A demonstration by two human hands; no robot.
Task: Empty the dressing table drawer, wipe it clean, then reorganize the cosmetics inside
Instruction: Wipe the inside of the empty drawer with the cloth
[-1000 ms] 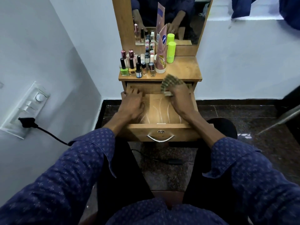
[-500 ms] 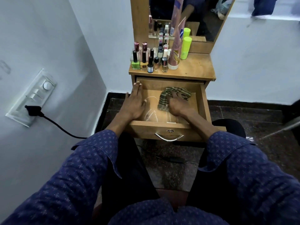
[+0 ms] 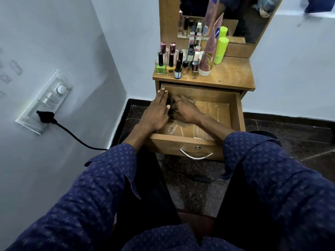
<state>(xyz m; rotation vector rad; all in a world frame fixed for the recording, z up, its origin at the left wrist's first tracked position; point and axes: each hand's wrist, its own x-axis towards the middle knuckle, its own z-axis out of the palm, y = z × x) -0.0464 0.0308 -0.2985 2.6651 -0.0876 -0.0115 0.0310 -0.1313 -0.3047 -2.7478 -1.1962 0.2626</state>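
The wooden drawer [image 3: 235,113] of the dressing table is pulled out, its floor lined with shiny clear plastic. My left hand [image 3: 155,113] lies flat along the drawer's left wall, fingers straight. My right hand [image 3: 184,111] is inside the drawer at the back left, pressing down on a striped cloth [image 3: 191,101] that is almost wholly hidden beneath it. Several nail polish bottles [image 3: 178,68] stand on the table top [image 3: 230,73], together with a pink tube [image 3: 208,58] and a neon green bottle [image 3: 220,50].
A mirror [image 3: 235,19] rises behind the table top. A white wall on the left carries a switch panel [image 3: 45,102] with a black plug [image 3: 45,116] and cable. A dark cable lies on the tiled floor [image 3: 199,178] under the drawer. My knees are close to the drawer front.
My right hand has swept the cloth from the drawer's back middle to its back left corner, next to my left hand. The left hand stays on the left wall. The view has shifted.
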